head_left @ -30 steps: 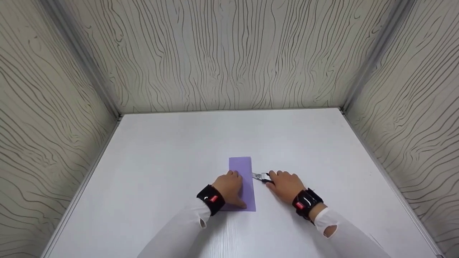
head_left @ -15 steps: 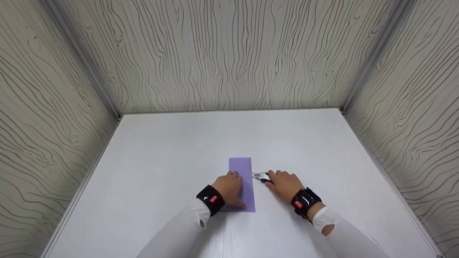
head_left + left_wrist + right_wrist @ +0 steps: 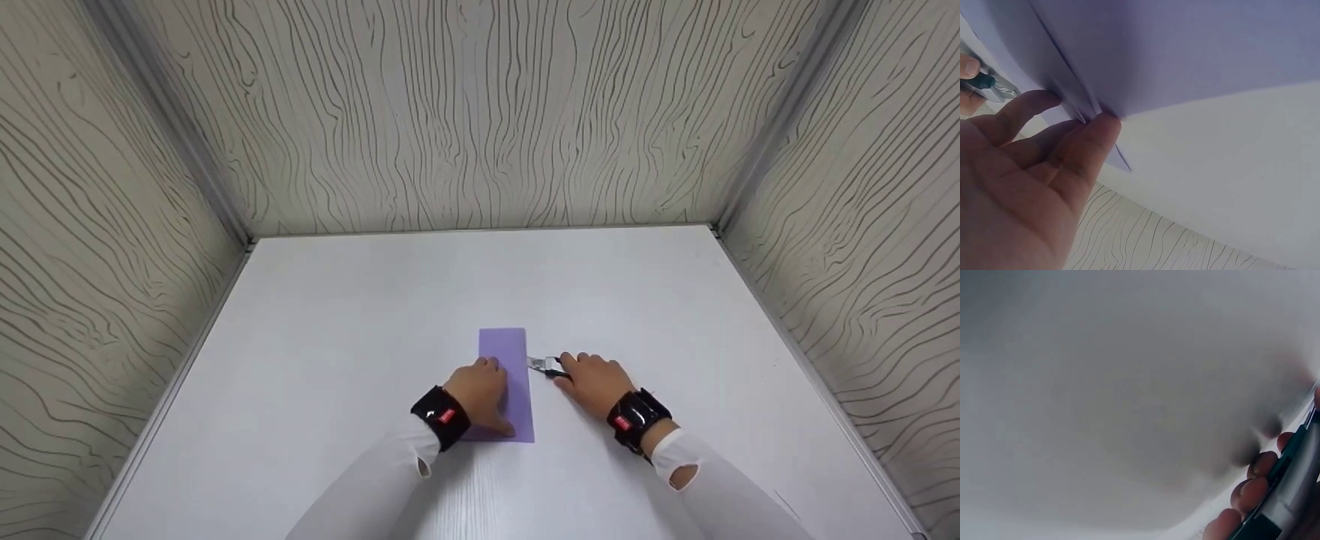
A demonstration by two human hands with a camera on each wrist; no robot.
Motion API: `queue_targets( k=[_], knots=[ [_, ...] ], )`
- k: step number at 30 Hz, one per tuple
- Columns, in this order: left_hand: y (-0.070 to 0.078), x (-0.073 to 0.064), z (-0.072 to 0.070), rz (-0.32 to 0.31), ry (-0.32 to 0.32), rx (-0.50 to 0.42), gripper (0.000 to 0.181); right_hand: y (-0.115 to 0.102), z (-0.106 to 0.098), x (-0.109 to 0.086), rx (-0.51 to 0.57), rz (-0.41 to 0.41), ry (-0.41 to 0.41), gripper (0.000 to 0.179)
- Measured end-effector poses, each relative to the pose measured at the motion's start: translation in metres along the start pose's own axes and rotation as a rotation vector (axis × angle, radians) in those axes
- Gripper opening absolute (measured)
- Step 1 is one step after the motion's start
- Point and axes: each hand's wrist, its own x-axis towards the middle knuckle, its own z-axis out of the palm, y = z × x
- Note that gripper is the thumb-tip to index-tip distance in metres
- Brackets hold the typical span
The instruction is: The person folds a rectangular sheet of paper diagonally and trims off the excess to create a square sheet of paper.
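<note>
A folded sheet of purple paper [image 3: 514, 382] lies lengthwise on the white table. My left hand [image 3: 478, 395] presses down on it, fingers pointing forward and thumb spread toward the near edge. In the left wrist view, that hand's fingertips [image 3: 1109, 125] rest on the paper [image 3: 1196, 50], where the layers' edges show. To the right, my right hand [image 3: 598, 386] grips a utility knife [image 3: 555, 367] with a silver head and dark green trim. Its tip meets the paper's right-hand folded edge. Fingers wrap the knife handle [image 3: 1297, 478] in the right wrist view.
The white table [image 3: 360, 315] spreads around the paper on every side. Wood-grain patterned panels [image 3: 480, 112] stand behind it and at both sides. Each wrist wears a black band [image 3: 441, 418], above white sleeves.
My right hand and the knife have shifted slightly forward, with the tip a little farther up the paper's right edge. The left hand and the paper stay nearly still.
</note>
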Motion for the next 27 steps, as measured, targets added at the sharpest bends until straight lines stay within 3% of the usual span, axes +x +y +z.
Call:
queue_targets(
  k=[27],
  knots=[
    [-0.0011,0.0018,0.0032,0.002,-0.001,-0.013,0.09,0.0066,0.0027,0.0069,-0.023,0.001,0.016,0.037]
  ],
)
